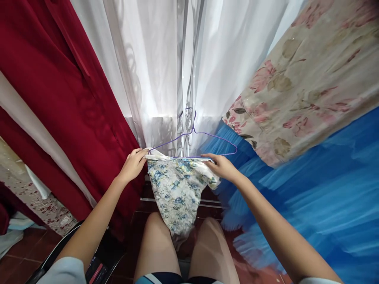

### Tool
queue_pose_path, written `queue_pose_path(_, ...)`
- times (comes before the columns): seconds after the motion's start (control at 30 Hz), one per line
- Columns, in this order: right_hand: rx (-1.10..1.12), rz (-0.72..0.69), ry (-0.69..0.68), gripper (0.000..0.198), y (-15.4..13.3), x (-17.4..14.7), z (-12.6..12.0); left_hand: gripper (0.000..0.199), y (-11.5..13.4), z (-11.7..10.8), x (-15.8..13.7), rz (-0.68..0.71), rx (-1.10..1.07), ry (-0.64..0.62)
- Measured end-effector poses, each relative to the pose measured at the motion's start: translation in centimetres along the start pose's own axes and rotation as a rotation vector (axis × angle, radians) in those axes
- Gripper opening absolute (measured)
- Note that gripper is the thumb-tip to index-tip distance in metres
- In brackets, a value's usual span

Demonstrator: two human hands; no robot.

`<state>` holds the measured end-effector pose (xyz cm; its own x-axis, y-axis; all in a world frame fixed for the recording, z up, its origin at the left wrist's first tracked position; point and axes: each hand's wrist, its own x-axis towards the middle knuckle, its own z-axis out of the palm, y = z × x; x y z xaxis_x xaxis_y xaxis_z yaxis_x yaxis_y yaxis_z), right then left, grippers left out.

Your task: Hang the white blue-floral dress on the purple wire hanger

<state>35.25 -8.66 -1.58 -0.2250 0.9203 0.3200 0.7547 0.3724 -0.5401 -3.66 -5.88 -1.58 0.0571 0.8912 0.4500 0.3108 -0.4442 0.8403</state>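
Observation:
A purple wire hanger (217, 136) hangs in front of me, its hook up among the white ribbons. From its lower bar droops a white garment (177, 191) with blue and yellow flowers, its lower end between my knees. My left hand (134, 163) pinches the garment's top edge at the hanger's left corner. The fingers of my right hand (221, 165) are closed on the right part of that edge, just below the bar. The hanger's right corner sticks out bare beyond the cloth. Whether my fingers also grip the wire is not clear.
White curtains (154, 55) with hanging ribbons (189, 75) fill the middle. Dark red drapes (74, 106) hang at left. A floral cloth (310, 90) and ruffled blue tulle (310, 189) lie to the right. A black bag-like object (111, 250) sits low left on the red tiled floor (20, 256).

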Motion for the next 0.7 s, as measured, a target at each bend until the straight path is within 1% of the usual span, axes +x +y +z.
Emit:
queue_pose_path(0.07, -0.038, 0.020, 0.025, 0.025, 0.1, 0.1, 0.7, 0.012, 0.9, 0.7, 0.8, 0.094, 0.014, 0.015)
queue_pose_path(0.1, -0.041, 0.031, 0.042, 0.023, 0.1, 0.0, 1.0, 0.012, 1.5, 1.3, 1.1, 0.124, 0.012, -0.003)
queue_pose_path(0.23, 0.064, 0.055, 0.102, 0.018, -0.1, -0.9, 2.5, 0.017, 4.6, 5.0, 1.8, 0.200, 0.026, -0.163)
queue_pose_path(0.27, 0.111, 0.054, 0.111, 0.017, -0.2, -1.3, 2.7, 0.019, 5.2, 5.9, 1.9, 0.241, 0.055, -0.168)
queue_pose_path(0.33, 0.206, 0.032, 0.129, 0.019, -0.4, -2.4, 2.9, 0.025, 5.9, 7.5, 2.1, 0.319, 0.122, -0.092)
queue_pose_path(0.37, 0.232, 0.015, 0.137, 0.023, -0.4, -3.2, 2.8, 0.027, 5.9, 8.0, 2.2, 0.340, 0.155, -0.036)
queue_pose_path(0.4, 0.243, 0.002, 0.151, 0.032, -0.4, -4.0, 2.4, 0.027, 5.8, 8.4, 2.3, 0.349, 0.186, 0.010)
queue_pose_path(0.43, 0.241, -0.004, 0.176, 0.044, -0.4, -4.8, 1.8, 0.026, 5.5, 8.5, 2.4, 0.353, 0.212, 0.037)
queue_pose_path(0.5, 0.204, 0.017, 0.258, 0.075, 0.0, -6.2, 0.3, 0.024, 4.7, 8.6, 2.4, 0.359, 0.246, 0.043)
queue_pose_path(0.57, 0.151, 0.071, 0.349, 0.097, 0.6, -6.8, -1.4, 0.025, 4.1, 8.6, 2.3, 0.376, 0.252, 0.036)
queue_pose_path(0.63, 0.093, 0.141, 0.370, 0.108, 1.4, -6.4, -3.0, 0.025, 3.9, 8.7, 2.0, 0.393, 0.251, 0.027)
queue_pose_path(0.7, 0.056, 0.200, 0.309, 0.108, 2.2, -5.1, -4.4, 0.024, 4.2, 8.7, 1.8, 0.395, 0.261, 0.014)
